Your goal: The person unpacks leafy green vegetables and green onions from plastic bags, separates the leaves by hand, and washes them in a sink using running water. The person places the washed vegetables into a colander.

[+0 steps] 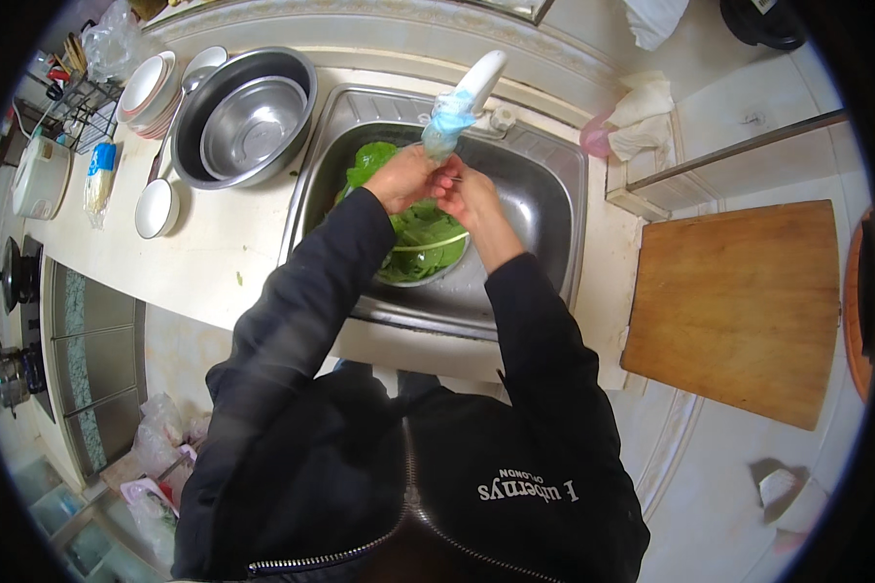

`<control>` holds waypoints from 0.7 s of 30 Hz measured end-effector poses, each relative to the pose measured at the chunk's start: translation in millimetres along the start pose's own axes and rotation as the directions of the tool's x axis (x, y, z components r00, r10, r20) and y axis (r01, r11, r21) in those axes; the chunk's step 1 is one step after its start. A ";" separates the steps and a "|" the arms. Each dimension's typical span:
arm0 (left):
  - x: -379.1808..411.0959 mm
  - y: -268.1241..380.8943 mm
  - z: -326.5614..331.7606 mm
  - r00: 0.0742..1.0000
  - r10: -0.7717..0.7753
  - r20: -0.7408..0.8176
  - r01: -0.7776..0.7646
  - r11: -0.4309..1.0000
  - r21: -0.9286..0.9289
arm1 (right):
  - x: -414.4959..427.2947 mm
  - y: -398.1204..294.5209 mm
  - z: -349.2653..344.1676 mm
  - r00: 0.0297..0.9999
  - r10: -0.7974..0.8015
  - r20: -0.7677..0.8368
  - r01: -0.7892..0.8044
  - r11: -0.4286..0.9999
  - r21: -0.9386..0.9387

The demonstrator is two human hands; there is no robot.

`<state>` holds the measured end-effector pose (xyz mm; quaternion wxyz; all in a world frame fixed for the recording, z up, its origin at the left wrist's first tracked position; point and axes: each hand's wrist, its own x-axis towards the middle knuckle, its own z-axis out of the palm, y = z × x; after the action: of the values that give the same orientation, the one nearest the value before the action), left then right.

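Note:
My left hand (406,179) and my right hand (472,195) meet under the mouth of a white faucet (484,76), whose spout end is wrapped in blue and clear plastic. Their fingers are partly curled, and whether anything lies between them is too small to tell. Below them, green leafy vegetables (426,244) with a pale stalk fill a round bowl in the stainless steel sink (532,211). More leaves show beyond my left wrist. Part of the bowl is hidden by the leaves and my left sleeve.
Left of the sink, a large metal basin (182,138) holds a smaller metal bowl (254,130). Near it are a small white bowl (157,208), stacked dishes (144,91), a ladle and a packet of noodles (100,186). A wooden cutting board (736,310) stands at the right.

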<state>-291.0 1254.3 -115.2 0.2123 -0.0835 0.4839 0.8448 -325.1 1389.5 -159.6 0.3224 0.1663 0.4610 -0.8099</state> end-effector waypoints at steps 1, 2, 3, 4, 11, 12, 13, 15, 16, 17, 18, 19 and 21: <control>-7.9 4.8 -3.0 1.000 0.006 0.010 -0.006 1.000 0.024 | 7.1 4.8 5.6 0.996 0.057 0.067 -0.061 0.996 0.058; -15.9 9.1 -5.0 0.999 -0.020 -0.047 0.025 0.994 0.111 | 13.6 9.4 10.7 0.985 0.109 0.136 -0.125 0.986 0.112; -20.8 11.2 -9.1 0.995 -0.012 -0.103 0.025 0.992 0.127 | 19.0 10.1 19.6 0.966 0.152 0.211 -0.187 0.970 0.158; -25.1 12.8 -13.4 0.987 -0.004 -0.158 0.027 0.989 0.143 | 24.3 9.4 27.8 0.965 0.180 0.189 -0.199 0.976 0.086; -35.9 5.8 -42.9 0.887 -0.029 -0.461 0.074 0.994 0.078 | 6.6 6.7 63.9 0.963 -0.267 0.035 0.245 0.813 -0.528; -37.6 4.8 -39.9 0.875 -0.037 -0.482 0.079 0.995 0.066 | 5.1 5.5 64.5 0.970 -0.241 0.014 0.215 0.838 -0.502; -38.7 3.2 -38.3 0.863 -0.046 -0.503 0.084 0.995 0.054 | 6.7 6.1 62.4 0.968 -0.250 0.029 0.224 0.802 -0.553; -38.2 -6.5 -43.9 0.805 0.008 -0.593 0.075 0.991 0.115 | 12.0 7.7 56.8 0.962 -0.266 0.066 0.244 0.722 -0.647; -36.1 -14.3 -50.8 0.771 0.038 -0.636 0.071 0.987 0.146 | 13.8 8.1 51.4 0.968 -0.243 0.060 0.221 0.718 -0.660; -28.9 -36.4 -76.9 0.745 0.083 -0.662 0.118 0.960 0.253 | 14.8 8.6 45.4 0.974 -0.218 0.059 0.200 0.713 -0.672; -18.5 -69.0 -118.1 0.719 0.131 -0.683 0.170 0.919 0.355 | 15.7 8.9 40.5 0.980 -0.192 0.059 0.180 0.707 -0.684; -11.4 -87.3 -145.3 0.700 0.179 -0.691 0.225 0.863 0.452 | 18.0 8.2 33.3 0.979 -0.203 0.029 0.171 0.729 -0.663; -16.1 -96.9 -156.7 0.765 -0.068 -0.640 0.435 0.788 0.436 | 22.7 5.2 18.0 0.973 -0.229 -0.044 0.153 0.771 -0.619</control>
<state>-244.1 1158.9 -266.5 0.1821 -0.3444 0.7344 0.5557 -337.7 1363.9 -166.4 0.2472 0.0527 0.7303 -0.6346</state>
